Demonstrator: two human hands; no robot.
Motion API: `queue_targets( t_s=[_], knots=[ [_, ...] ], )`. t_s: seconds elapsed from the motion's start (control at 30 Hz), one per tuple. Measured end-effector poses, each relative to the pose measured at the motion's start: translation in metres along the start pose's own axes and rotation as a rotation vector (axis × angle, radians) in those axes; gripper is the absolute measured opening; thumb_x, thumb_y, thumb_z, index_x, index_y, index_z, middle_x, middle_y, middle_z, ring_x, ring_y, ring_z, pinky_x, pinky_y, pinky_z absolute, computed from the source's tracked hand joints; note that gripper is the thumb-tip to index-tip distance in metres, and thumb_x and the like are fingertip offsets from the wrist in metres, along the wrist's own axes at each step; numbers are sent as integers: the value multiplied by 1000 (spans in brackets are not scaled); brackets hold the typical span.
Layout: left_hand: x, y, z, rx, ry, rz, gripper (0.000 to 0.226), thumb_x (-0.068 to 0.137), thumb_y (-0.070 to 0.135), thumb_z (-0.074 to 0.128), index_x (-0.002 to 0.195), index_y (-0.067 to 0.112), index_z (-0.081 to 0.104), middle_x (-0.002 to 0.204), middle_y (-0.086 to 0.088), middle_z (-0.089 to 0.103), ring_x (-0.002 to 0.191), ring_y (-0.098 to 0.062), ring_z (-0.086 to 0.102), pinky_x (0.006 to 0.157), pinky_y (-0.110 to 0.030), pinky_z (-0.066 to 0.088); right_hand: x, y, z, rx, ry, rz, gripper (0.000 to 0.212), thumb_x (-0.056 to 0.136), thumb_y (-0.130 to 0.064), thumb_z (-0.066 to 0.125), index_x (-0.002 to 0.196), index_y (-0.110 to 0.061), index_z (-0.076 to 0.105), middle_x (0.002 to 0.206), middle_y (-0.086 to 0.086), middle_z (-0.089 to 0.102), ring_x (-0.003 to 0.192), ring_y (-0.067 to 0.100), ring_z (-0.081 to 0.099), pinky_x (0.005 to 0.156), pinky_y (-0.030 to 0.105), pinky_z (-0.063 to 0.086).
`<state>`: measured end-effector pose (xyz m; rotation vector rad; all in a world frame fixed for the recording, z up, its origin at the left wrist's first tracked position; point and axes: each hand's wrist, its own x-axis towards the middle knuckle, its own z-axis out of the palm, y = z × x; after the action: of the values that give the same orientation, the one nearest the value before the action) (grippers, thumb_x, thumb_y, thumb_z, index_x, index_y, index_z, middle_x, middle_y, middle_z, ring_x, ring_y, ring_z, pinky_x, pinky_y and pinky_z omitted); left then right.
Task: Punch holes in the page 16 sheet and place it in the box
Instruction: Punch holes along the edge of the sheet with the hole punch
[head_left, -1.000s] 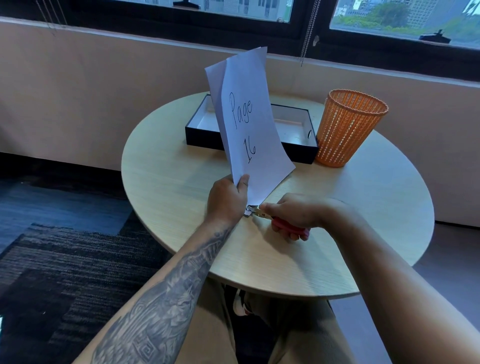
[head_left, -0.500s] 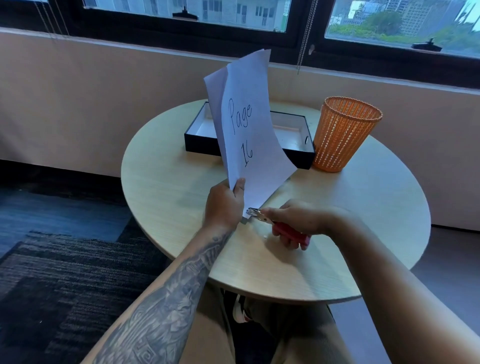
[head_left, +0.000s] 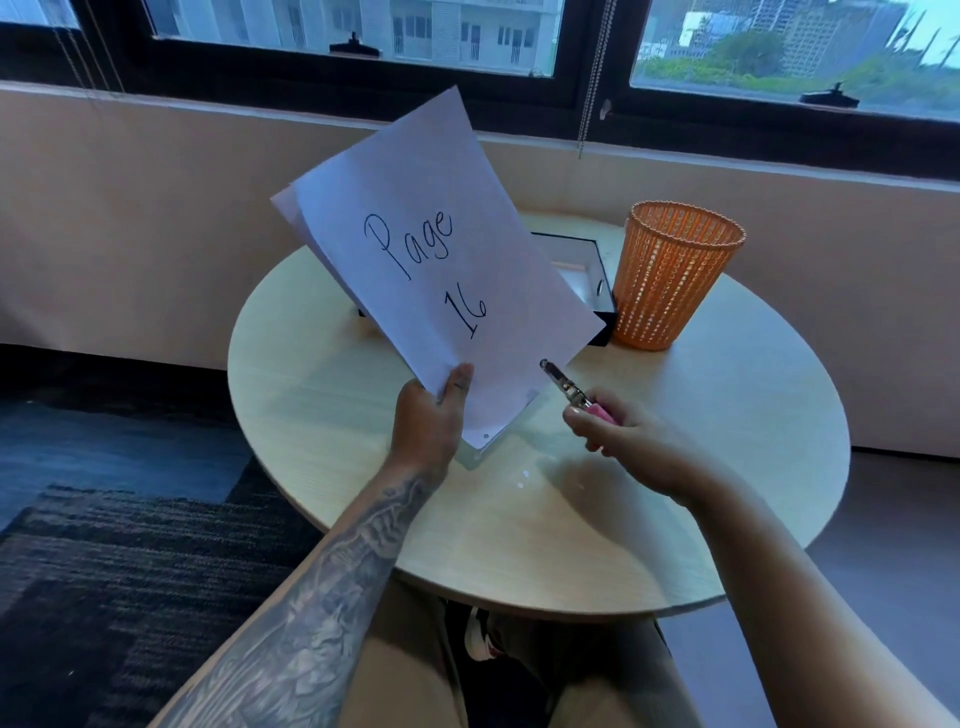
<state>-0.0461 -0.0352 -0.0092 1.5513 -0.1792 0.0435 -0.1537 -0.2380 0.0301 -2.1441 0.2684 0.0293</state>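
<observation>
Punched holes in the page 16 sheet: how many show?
1, near the sheet's lowest corner, beside the left hand. Others may sit on edges too blurred to tell.

An orange plastic mesh wastebasket (head_left: 675, 280) stood upright on the round pale wooden worktop (head_left: 322, 395), near its far edge. A dark striped rug (head_left: 104, 582) covered the floor.

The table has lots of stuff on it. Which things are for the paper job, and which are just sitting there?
For the job:
page 16 sheet, held in the left hand
hole punch, held in the right hand
black box

Just sitting there:
orange basket
tiny paper dots on the table
</observation>
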Motion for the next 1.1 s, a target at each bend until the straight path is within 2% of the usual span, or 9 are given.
queue_targets(
  t_s=[0.17, 0.27, 0.4, 0.5, 0.6, 0.7, 0.87, 1.0, 1.1],
  knots=[
    [-2, -1, -2, 33, -22, 38, 26, 96, 34, 64, 88, 11, 72, 75, 8, 69, 63, -2, 62, 62, -21, 50, -1, 20, 5, -393, 246, 1, 34, 82, -52, 74, 104, -27, 69, 101, -5, 57, 90, 14, 60, 81, 37, 54],
    [-2, -1, -1, 29, -16, 33, 25, 95, 36, 65, 85, 14, 73, 78, 8, 72, 69, -5, 65, 69, -25, 52, -4, 26, 8, -408, 306, -19, 33, 82, -50, 74, 106, -27, 69, 101, -5, 58, 93, 15, 57, 81, 37, 52],
    [-1, 0, -1, 4, -6, 10, 23, 95, 35, 66, 85, 15, 73, 85, 3, 75, 76, -12, 69, 75, -32, 55, -3, 18, 10, 106, 367, 4, 4, 89, -19, 65, 87, -16, 63, 84, 10, 67, 75, 30, 61, 68, 44, 48],
    [-2, 3, -2, -50, -26, -15, 22, 94, 32, 67, 94, 12, 75, 96, -2, 78, 89, -17, 73, 80, -32, 57, 3, 8, 13, 565, 336, 42, 14, 90, -11, 62, 76, -13, 62, 68, 9, 62, 61, 25, 56, 54, 36, 37],
    [-6, 9, -4, -77, -44, -24, 25, 94, 28, 68, 100, 5, 74, 93, -2, 77, 81, -12, 71, 69, -19, 55, 10, -4, 19, 856, 245, 50, 15, 95, -17, 66, 86, -7, 61, 71, 9, 61, 66, 22, 62, 65, 36, 48],
    [-9, 11, -5, -119, -73, -50, 26, 93, 27, 69, 103, 3, 74, 93, -2, 77, 81, -13, 72, 68, -20, 54, 17, -13, 26, 1006, 188, 80, 16, 91, -19, 70, 87, -7, 61, 69, 9, 62, 63, 22, 64, 66, 36, 49],
    [-7, 25, -14, -76, -137, -14, 25, 93, 29, 68, 99, 6, 74, 84, 7, 76, 76, -6, 71, 66, -16, 52, 28, -20, 42, 1023, 223, 103, 33, 85, -1, 70, 53, -8, 68, 72, 17, 43, 45, 27, 56, 55, 32, 54],
    [-5, 32, -18, -70, -131, -16, 20, 92, 38, 67, 100, 20, 72, 92, 11, 77, 88, -4, 72, 72, -18, 54, 36, -27, 52, 1130, 263, 24, 8, 80, 2, 71, 86, -3, 68, 72, 17, 46, 46, 27, 54, 55, 34, 54],
    [-8, 34, -17, -325, -174, -152, 54, 85, 57, 64, 117, 15, 68, 109, -4, 77, 100, -24, 72, 76, -35, 57, 41, -35, 58, 1210, 303, -1, 17, 84, 5, 68, 98, -5, 66, 68, 15, 58, 47, 25, 58, 60, 37, 50]
  ],
)
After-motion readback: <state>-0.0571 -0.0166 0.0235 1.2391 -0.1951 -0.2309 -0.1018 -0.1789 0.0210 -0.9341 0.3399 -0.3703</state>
